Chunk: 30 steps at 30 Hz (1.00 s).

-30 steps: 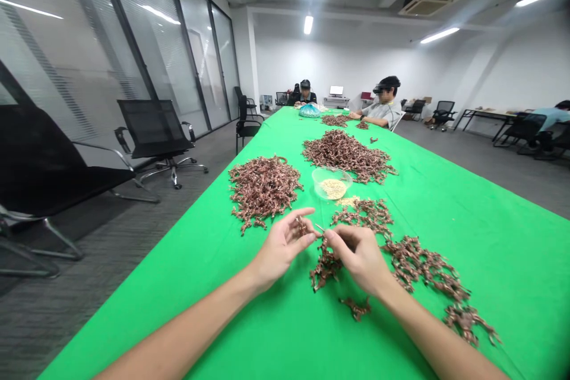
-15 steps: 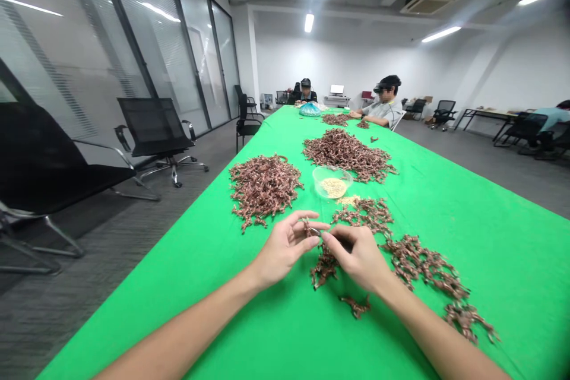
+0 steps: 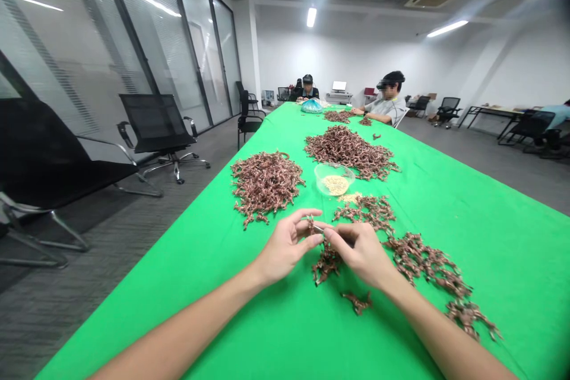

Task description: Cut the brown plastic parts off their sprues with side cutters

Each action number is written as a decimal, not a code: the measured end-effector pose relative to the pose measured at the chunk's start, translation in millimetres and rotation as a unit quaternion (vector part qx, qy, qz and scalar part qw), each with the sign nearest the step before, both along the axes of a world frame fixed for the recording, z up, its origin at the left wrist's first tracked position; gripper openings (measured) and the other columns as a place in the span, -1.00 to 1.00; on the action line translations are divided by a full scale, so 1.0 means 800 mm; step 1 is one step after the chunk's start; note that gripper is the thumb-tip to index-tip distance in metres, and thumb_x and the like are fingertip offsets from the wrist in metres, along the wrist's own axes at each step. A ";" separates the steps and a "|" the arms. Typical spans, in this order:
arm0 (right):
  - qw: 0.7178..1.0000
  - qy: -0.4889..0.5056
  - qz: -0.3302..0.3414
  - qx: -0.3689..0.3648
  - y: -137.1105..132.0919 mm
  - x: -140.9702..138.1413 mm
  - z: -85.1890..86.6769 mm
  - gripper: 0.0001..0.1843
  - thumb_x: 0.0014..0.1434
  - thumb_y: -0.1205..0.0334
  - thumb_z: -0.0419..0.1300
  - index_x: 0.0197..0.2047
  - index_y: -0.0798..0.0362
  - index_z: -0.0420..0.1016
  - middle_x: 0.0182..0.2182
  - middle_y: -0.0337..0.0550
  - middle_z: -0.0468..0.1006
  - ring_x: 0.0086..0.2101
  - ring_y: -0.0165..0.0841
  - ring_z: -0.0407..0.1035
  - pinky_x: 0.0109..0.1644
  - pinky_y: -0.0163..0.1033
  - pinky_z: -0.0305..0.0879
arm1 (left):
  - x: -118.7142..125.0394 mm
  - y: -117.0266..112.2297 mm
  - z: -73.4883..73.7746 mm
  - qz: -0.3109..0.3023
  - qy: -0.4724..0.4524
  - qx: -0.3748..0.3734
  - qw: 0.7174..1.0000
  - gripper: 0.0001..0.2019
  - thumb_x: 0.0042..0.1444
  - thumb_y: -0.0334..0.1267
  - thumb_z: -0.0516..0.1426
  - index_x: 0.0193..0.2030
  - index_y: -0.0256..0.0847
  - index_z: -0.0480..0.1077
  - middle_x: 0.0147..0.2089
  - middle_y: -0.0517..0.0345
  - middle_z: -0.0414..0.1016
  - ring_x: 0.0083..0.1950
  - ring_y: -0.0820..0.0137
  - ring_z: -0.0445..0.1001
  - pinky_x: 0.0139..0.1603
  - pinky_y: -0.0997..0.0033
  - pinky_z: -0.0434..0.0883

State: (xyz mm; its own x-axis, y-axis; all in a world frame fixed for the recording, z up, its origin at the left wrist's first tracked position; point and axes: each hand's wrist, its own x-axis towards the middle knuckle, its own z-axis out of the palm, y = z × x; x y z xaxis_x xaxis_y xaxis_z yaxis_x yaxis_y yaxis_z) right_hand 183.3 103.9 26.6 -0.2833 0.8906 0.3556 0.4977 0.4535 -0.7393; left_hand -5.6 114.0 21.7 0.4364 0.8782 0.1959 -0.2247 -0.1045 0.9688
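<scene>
Between the thumb and fingers of my left hand (image 3: 285,246) is a small brown figurine (image 3: 310,224) with thin limbs, animal-like in shape. My right hand (image 3: 360,251) pinches a thin silvery tool (image 3: 319,228), its tip at the figurine; its exact kind is too small to tell. Just below my hands lies a small cluster of brown figurines (image 3: 326,264), partly covered by my right hand. A single figurine (image 3: 357,303) rests nearer to me. Beyond my hands stands a clear plastic bowl (image 3: 318,181) of small pale yellow pieces (image 3: 336,184), some spilled beside it.
A heap of figurines (image 3: 267,184) lies at left, a larger heap (image 3: 347,151) behind the bowl, and looser groups (image 3: 427,264) run along the right. The green-covered table (image 3: 214,314) stretches away towards two seated people (image 3: 387,104) and a blue bag (image 3: 311,106). Chairs (image 3: 155,124) stand at left.
The view has shifted slightly. My hands stay together at the same spot, and the silvery tool has turned a little against the figurine.
</scene>
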 end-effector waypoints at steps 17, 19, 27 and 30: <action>1.000 -0.006 0.000 -0.010 0.005 0.005 -0.003 -0.46 0.37 -0.07 0.04 -0.53 0.09 0.40 -0.65 -0.27 0.32 -0.62 -0.44 0.14 -0.53 -0.28 -0.04 | -0.003 0.004 0.003 0.130 0.043 0.009 0.991 -0.74 -0.03 -0.20 0.39 -0.20 -0.27 0.61 -0.14 -0.03 0.65 -0.12 0.20 0.58 0.03 0.18 0.48; 0.994 -0.058 -0.040 0.079 0.004 0.005 -0.003 -0.54 0.35 -0.01 0.09 -0.49 0.08 0.46 -0.61 -0.25 0.39 -0.59 -0.42 0.22 -0.47 -0.28 0.04 | -0.002 0.005 0.004 0.143 0.014 -0.019 0.989 -0.72 -0.06 -0.19 0.41 -0.21 -0.27 0.60 -0.14 -0.02 0.65 -0.14 0.24 0.58 0.00 0.20 0.50; 0.930 -0.165 -0.133 0.300 0.006 0.017 -0.011 -0.73 0.30 0.06 0.18 -0.20 0.11 0.54 -0.39 -0.07 0.54 -0.38 -0.27 0.43 -0.29 -0.24 0.24 | -0.004 0.004 0.007 0.097 -0.010 -0.072 0.993 -0.65 0.00 -0.12 0.38 -0.16 -0.35 0.59 -0.26 -0.05 0.63 -0.37 0.38 0.56 -0.23 0.33 0.53; 0.908 -0.194 -0.138 0.344 0.006 0.020 -0.009 -0.73 0.30 0.05 0.18 -0.21 0.10 0.53 -0.36 -0.05 0.55 -0.36 -0.26 0.43 -0.27 -0.22 0.25 | -0.005 0.003 0.007 0.068 -0.020 -0.076 0.995 -0.67 0.04 -0.12 0.35 -0.14 -0.34 0.60 -0.23 -0.07 0.64 -0.39 0.41 0.55 -0.26 0.36 0.52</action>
